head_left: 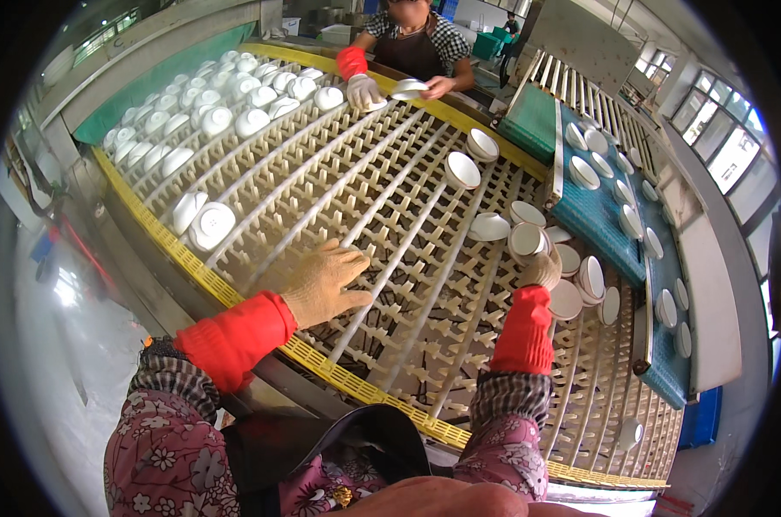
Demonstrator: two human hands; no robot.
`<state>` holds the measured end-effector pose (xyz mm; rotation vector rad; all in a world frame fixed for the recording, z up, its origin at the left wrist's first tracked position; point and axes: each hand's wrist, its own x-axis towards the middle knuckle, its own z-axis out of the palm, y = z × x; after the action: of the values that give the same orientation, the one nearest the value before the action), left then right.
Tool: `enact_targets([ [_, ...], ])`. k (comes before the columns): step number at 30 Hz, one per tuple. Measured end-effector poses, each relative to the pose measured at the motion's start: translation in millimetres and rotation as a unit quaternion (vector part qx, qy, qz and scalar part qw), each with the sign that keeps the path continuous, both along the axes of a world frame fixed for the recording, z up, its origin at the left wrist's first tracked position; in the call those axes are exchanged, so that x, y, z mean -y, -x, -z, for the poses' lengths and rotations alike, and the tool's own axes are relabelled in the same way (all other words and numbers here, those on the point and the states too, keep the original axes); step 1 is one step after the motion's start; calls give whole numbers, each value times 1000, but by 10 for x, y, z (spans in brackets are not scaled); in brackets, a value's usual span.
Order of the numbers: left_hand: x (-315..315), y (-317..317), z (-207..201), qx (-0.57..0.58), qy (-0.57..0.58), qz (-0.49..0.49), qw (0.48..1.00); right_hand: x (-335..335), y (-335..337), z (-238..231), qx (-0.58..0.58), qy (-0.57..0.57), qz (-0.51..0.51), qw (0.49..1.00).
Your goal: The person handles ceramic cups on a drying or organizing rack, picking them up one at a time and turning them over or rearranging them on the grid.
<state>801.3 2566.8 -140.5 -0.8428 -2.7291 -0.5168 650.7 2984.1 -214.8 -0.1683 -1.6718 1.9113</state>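
Over the pegged conveyor rack (382, 246), my left hand (324, 284) reaches out in a tan glove, fingers spread, holding nothing. My right hand (541, 270), gloved too, grips the near rim of a white bowl (525, 239) on the right of the rack. Around it lie several more white bowls with thin dark rims; one bowl (489, 227) sits just to its left, another bowl (566, 299) just nearer me. Farther off are two upright bowls (463, 170). Beyond my left hand, two bowls rest near the yellow edge, one an upturned bowl (212, 226).
Across the rack a co-worker (412, 43) holds a bowl (408, 89). Many upturned bowls (218, 121) fill the far left. A blue-green belt (610, 220) with bowls runs along the right. A yellow guard (227, 295) edges the rack on my side.
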Motion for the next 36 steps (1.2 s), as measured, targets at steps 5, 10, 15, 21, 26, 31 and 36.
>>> enact_targets([
  [5,-124,9,-18,-28,-33,25,999,284,-290,1,-38,50,-60,996],
  [10,-95,13,-102,-73,-43,4,996,1420,-537,-376,198,-85,-201,956],
  [15,-186,-129,-547,23,-74,-106,991,1564,-647,-423,-51,-242,-231,941],
  [21,102,-32,-247,-8,-52,-142,989,634,-615,-822,-111,45,98,988],
  [26,-305,-38,-190,-110,11,-73,991,-1323,-809,-389,97,23,453,886],
  [31,24,-57,-174,-113,54,-131,983,-911,-535,-367,196,44,241,949],
  [36,-135,-65,-213,-102,24,-112,988,-1643,-339,-15,424,-629,158,632],
])
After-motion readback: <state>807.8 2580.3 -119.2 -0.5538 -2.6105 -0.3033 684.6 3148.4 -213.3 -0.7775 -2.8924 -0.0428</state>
